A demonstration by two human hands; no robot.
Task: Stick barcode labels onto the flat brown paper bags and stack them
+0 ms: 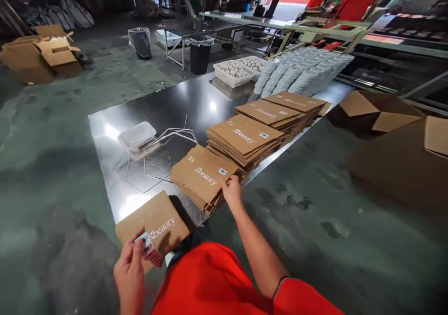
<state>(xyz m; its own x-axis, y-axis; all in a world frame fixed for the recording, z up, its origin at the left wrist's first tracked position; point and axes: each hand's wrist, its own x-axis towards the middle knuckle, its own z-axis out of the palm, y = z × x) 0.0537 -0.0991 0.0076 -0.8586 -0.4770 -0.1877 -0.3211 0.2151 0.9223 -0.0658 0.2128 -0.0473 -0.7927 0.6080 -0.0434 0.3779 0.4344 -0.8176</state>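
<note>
The left hand is closed on a small strip of barcode labels, pinching it against the lower corner of a flat kraft card printed "Sbeauty", which lies at the near corner of the steel table. The right hand is curled around the near edge of the closest stack of matching kraft cards, also on the table. Three more stacks run in a line along the table's right edge. Left of the stacks on the table lie bent white wire and a white plastic tray. At the table's far end stand white baskets of small pale items and rows of stacked white cylinders. Open cardboard boxes sit on the floor right of the table, with black bins beyond it.
</note>
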